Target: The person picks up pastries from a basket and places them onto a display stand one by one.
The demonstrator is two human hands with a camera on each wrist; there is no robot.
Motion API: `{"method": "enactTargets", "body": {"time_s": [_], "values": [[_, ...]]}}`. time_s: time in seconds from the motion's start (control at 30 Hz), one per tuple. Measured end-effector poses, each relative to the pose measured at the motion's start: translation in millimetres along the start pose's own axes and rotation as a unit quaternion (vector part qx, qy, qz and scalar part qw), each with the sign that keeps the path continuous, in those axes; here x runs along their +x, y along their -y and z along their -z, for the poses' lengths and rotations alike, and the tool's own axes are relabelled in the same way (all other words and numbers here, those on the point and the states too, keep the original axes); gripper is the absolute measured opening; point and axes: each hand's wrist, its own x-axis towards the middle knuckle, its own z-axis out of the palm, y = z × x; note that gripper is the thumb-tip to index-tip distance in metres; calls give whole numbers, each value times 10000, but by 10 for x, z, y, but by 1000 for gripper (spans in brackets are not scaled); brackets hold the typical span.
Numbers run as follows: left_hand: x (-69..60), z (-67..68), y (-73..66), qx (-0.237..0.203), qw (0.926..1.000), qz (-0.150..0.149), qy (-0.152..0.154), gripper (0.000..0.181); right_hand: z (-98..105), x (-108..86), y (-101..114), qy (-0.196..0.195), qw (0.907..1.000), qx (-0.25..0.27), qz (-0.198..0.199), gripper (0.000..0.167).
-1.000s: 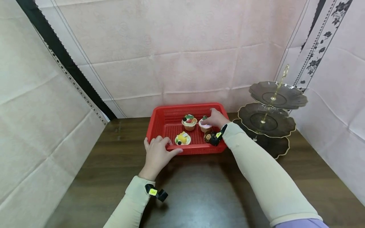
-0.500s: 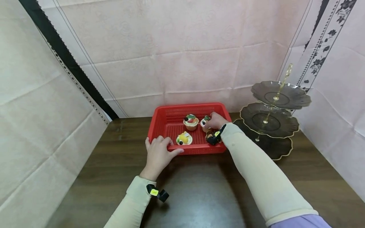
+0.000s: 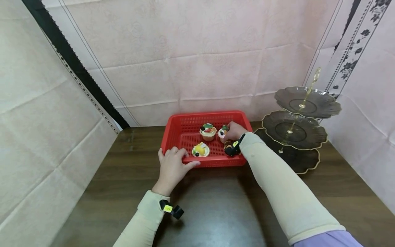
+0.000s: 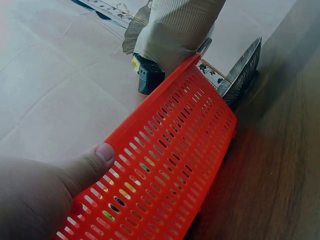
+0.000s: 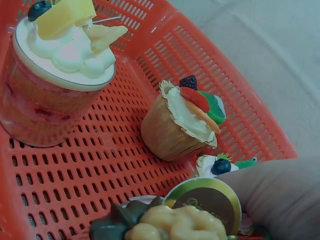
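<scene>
My left hand point(image 3: 172, 166) grips the near left rim of a red plastic basket point(image 3: 216, 163), its thumb on the outer wall. Inside the basket my right hand point(image 3: 236, 131) holds a small cupcake point(image 3: 222, 132) with white cream and a blueberry point(image 5: 221, 166); the hand and nearby desserts hide much of it. Left of it stands a cupcake with strawberry and kiwi point(image 5: 172, 127). Nearer me is a clear dessert cup point(image 5: 55, 95) with cream and yellow fruit. A nut-and-chocolate-topped dessert point(image 5: 172, 225) sits below my right wrist, partly covered in the head view.
A three-tier dark stand point(image 3: 294, 133) with scalloped gold-edged plates and a gold handle stands right of the basket, close to my right forearm. Pale cloth point(image 3: 216, 75) hangs behind and at both sides of the brown wooden table point(image 3: 132, 171).
My right hand has lowered from above the cupcake to its right side, and its fingers now grip it. The left hand keeps its hold on the basket rim. The head view has shifted slightly.
</scene>
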Motion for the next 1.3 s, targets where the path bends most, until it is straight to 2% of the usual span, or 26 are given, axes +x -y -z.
{"method": "enactTargets", "body": {"time_s": [0.3,0.43,0.7,1.0,1.3], "values": [[0,0,2,48,10000,3,-19,50,12,42,-22,25,10000,36,58,61],[8,6,-1,44,10000,-40,2,50,29,-39,18,-153,9997,152,136,57],[2,23,-5,60,10000,-13,18,49,147,-196,116,-563,9974,-66,446,58],[-11,-7,2,-1,10000,19,73,48,377,-535,220,-732,9938,-84,831,62],[2,-6,16,42,10000,-57,-37,48,642,-923,252,-702,9880,-287,1346,70]]}}
